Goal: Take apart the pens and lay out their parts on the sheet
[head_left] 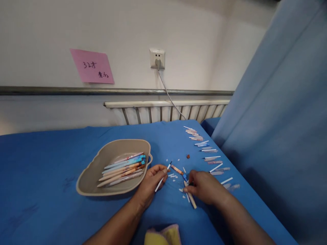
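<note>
My left hand (156, 177) is closed in a pinch on a white pen refill (161, 180) with a dark tip, held slanted above the blue cloth. To its right, my right hand (204, 186) has its fingers curled together low over loose pen parts. What those fingers hold is partly hidden; a small dark piece shows by them. Beneath the fingertips lies a beige pen barrel (192, 200). An orange pen part (176, 169) and a blue pen part (185, 177) lie between the hands. Small white pieces (172, 176) are scattered around there.
Left of my hands, a beige basin (88, 185) contains several pens (125, 170). Rows of refills and pen pieces (211, 158) line the right side of the blue-covered table (51, 163). A yellow cloth (163, 236) lies at the front, and a brown bit (188, 156) sits farther back.
</note>
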Demonstrator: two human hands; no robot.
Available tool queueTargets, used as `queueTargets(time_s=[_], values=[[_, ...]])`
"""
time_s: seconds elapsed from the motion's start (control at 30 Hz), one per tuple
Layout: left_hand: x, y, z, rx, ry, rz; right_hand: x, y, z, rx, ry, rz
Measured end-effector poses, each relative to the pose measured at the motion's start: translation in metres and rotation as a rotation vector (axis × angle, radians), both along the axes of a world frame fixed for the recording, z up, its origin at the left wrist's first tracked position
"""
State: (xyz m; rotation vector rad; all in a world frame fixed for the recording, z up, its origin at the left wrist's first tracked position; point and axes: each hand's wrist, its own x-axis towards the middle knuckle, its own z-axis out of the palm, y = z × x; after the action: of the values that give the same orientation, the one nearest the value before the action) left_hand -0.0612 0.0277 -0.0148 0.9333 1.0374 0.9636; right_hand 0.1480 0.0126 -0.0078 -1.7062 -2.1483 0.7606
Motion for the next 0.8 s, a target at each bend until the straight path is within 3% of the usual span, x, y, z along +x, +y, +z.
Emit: queueTargets(time_s=[0.07, 0.27, 0.5, 0.67, 0.8], values=[[0.0, 0.0, 0.0, -0.002, -0.001, 0.005, -0.009, 0.001, 0.004, 0.06, -0.053, 0.014], [0.001, 0.001, -0.002, -0.001, -0.014, 0.014, -0.033, -0.001, 0.006, 0.14, -0.148, 0.274], [0.0, 0.0, -0.004, 0.009, 0.025, 0.007, -0.042, -0.004, 0.008, 0.198, -0.315, 0.31], [0.0, 0.0, -0.004, 0.007, 0.053, 0.014, -0.038, -0.001, 0.001, 0.192, -0.169, 0.252], [0.001, 0.0, -0.003, 0.027, 0.04, 0.02, -0.032, 0.006, -0.014, 0.181, 0.157, 0.12]])
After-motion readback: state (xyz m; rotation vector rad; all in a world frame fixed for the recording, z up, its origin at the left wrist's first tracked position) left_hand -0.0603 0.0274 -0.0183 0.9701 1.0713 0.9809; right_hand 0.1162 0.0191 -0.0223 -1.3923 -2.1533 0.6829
